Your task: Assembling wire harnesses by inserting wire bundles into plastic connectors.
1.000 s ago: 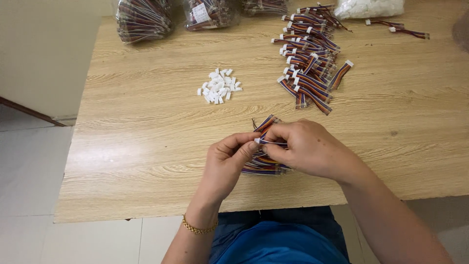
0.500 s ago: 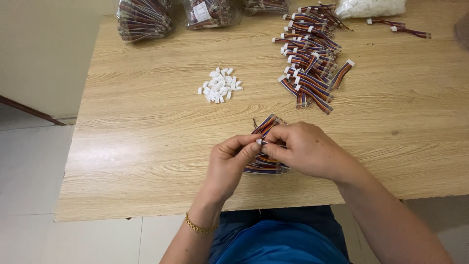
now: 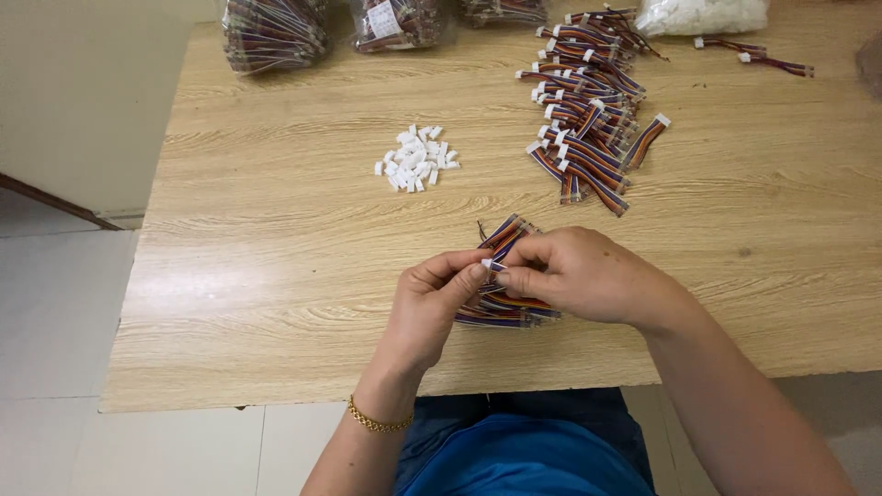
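One striped multicolour wire bundle point(image 3: 503, 276)

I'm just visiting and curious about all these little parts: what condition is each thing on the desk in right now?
Left hand: pinching a small white connector.
Right hand: pinching the same spot, fingertips meeting the left's.
Loose multicoloured wire bundle: lying under the hands.
White connector housings: loose small heap.
Finished wire harnesses: piled, white plugs fitted.
Clear bags of wires: full, at the far edge.
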